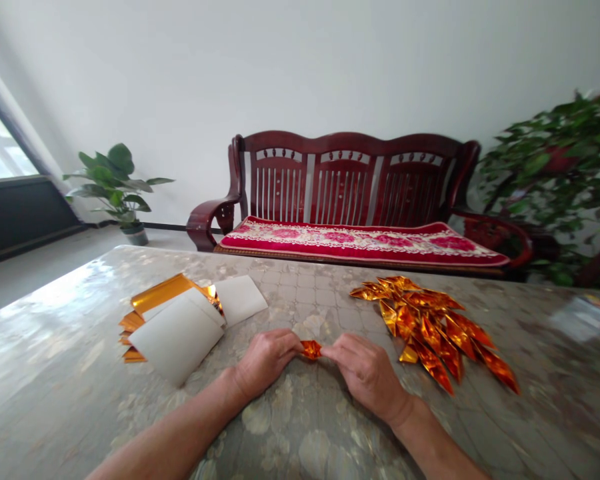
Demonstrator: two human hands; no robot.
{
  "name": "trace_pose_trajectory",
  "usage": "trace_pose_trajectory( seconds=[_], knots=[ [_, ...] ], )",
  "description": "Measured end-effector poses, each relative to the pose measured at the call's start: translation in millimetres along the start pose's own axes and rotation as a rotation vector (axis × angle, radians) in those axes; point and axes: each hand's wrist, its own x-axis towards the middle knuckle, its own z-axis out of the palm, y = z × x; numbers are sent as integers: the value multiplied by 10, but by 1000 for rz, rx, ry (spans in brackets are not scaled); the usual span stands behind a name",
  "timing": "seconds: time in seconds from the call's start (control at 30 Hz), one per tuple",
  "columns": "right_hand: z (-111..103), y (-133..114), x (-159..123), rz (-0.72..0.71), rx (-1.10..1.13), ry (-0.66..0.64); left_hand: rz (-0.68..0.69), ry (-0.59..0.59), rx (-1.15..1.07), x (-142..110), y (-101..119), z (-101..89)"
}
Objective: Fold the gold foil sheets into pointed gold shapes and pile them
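My left hand [266, 361] and my right hand [366, 373] meet at the middle of the table, both closed in a pinch on one small folded piece of gold foil paper [311, 349]. Each hand grips one end of it, just above the table top. A pile of folded gold foil pieces [433, 327] lies to the right of my right hand. To the left of my left hand lies a stack of flat sheets [180, 323], white side up on top with gold edges showing beneath.
The table [300, 427] has a glossy patterned cover. Behind it stands a dark red wooden bench [350, 193] with a red floral cushion. A potted plant [116, 187] stands on the floor at the left, a larger leafy plant [560, 173] at the right.
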Motion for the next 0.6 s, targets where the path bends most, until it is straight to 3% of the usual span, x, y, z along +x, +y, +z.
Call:
trace_pose_trajectory(
  seconds=[0.23, 0.4, 0.6],
  knots=[
    [-34, -26, 21, -46, -75, -29, 0, 43, -66, 18, 7, 21],
    [-23, -25, 33, -10, -83, -27, -57, 123, 8, 37, 24, 24],
    [-9, -24, 33, 9, -50, -45, -55, 138, -2, 67, -12, 49]
  ],
)
